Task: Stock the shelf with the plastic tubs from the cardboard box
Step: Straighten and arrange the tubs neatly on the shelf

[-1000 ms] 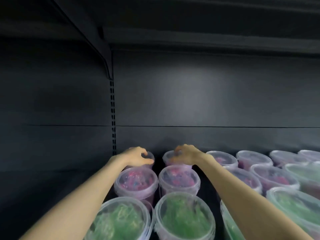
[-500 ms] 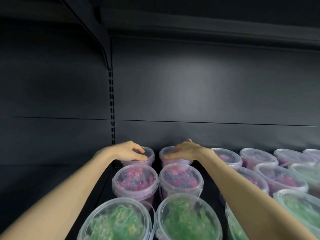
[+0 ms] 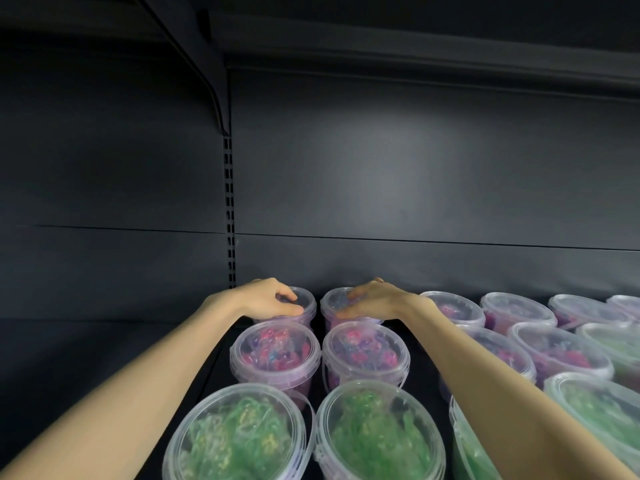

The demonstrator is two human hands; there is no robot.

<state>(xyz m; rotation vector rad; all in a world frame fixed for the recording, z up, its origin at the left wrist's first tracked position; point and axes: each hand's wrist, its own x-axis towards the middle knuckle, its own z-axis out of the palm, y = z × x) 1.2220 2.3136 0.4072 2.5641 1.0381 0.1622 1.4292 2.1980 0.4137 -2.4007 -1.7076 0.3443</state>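
No readable text anywhere. Clear tub lids [image 3: 275,344] carry no labels or print, and the dark shelf back panel [image 3: 415,174] and slotted upright [image 3: 228,209] show no numbers, tags or signs. Nothing legible on the tub walls either.

This looks like a shop aisle: a dark metal display shelf [image 3: 194,372] with a slotted upright [image 3: 228,216] and bracket [image 3: 207,81], packed with rows of identical lidded plastic tubs [image 3: 275,351].
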